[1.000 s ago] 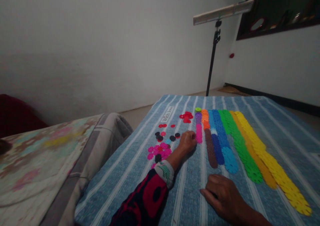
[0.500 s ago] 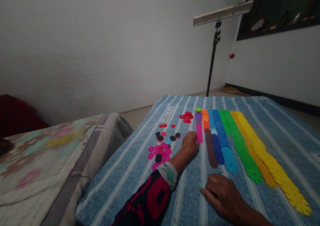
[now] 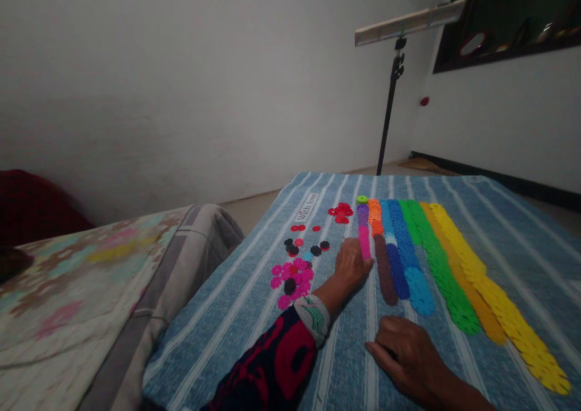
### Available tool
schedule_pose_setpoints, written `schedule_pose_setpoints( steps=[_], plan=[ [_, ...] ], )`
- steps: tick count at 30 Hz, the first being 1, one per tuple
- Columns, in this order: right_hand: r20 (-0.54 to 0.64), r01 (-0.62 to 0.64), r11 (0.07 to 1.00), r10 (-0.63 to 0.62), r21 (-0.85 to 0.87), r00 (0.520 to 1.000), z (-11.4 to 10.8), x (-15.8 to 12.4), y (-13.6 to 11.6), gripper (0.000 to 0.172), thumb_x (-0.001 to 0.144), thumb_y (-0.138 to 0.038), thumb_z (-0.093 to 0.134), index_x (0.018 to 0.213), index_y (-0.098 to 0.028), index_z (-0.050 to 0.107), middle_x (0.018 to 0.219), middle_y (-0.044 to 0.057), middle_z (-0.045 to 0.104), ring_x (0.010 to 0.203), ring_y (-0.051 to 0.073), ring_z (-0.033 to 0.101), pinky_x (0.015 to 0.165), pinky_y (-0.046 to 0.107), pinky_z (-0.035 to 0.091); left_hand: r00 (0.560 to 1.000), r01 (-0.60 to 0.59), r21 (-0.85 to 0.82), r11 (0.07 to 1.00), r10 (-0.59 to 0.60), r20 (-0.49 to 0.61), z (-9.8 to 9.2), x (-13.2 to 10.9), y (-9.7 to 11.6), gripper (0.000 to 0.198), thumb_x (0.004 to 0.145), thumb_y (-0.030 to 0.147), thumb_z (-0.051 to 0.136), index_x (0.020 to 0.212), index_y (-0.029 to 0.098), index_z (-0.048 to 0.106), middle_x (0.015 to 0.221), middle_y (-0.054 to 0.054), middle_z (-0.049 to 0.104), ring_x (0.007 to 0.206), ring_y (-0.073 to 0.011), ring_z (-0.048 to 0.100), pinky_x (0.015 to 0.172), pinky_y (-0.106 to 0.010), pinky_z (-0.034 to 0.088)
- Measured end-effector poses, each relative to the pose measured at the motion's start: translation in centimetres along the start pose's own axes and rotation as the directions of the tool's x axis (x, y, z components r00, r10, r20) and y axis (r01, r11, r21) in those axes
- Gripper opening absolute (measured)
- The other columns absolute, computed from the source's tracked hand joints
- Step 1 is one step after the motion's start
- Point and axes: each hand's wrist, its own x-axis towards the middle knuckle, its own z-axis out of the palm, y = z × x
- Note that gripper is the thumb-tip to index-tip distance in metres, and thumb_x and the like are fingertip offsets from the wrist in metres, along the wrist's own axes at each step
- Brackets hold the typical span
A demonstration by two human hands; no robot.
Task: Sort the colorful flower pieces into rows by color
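Note:
My left hand [image 3: 354, 262] is closed at the near end of a short row of overlapping pink notched discs [image 3: 364, 241], its fingers and thumb on the last disc. A purple stretch [image 3: 362, 213] and one lime-green disc [image 3: 362, 199] continue that row at the far end. My right hand [image 3: 402, 347] rests on the cloth below the rows with its fingers curled in. Whatever it may hold is hidden. Beside my left hand lies a loose pile of pink discs [image 3: 302, 273] with a black disc [image 3: 289, 286] on top.
Rows of brown [image 3: 385, 272], blue [image 3: 403, 235], green [image 3: 447, 287], orange-yellow [image 3: 485, 317] and yellow discs [image 3: 531, 341] lie to the right on the striped cloth [image 3: 218, 326]. Loose red discs [image 3: 341, 212] lie farther back. A lamp stand [image 3: 389, 108] rises behind; a covered bed [image 3: 113, 278] is left.
My left hand has moved slightly nearer and to the right along the pink row's end, its thumb now showing beside it. My right hand stays nearly in place. The whole view shifted a little.

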Motion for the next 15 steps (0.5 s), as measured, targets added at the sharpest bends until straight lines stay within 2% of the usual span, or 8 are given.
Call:
schedule_pose_setpoints(
  steps=[6, 15],
  plan=[
    [-0.016, 0.009, 1.0, -0.009, -0.006, 1.0, 0.15, -0.11, 0.04, 0.037, 0.097, -0.024, 0.049, 0.061, -0.019, 0.055, 0.061, 0.0, 0.054, 0.058, 0.013, 0.053, 0.06, 0.028, 0.031, 1.0, 0.022, 0.047, 0.999, -0.022, 0.014, 0.2, 0.21, 0.65, 0.024, 0.087, 0.027, 0.058, 0.107, 0.016, 0.05, 0.115, -0.014, 0.058, 0.113, -0.0268, 0.054, 0.099, -0.037, 0.041],
    [-0.034, 0.014, 1.0, -0.014, -0.01, 0.999, -0.41, 0.32, -0.4, 0.042, 0.099, -0.026, 0.045, 0.059, -0.02, 0.055, 0.059, 0.0, 0.055, 0.057, 0.012, 0.053, 0.059, 0.028, 0.033, 1.0, 0.015, 0.015, 1.0, -0.015, 0.016, 0.7, 0.54, 0.47, 0.019, 0.087, 0.022, 0.056, 0.104, 0.018, 0.049, 0.115, -0.015, 0.058, 0.112, -0.0284, 0.054, 0.099, -0.04, 0.042]
  ],
)
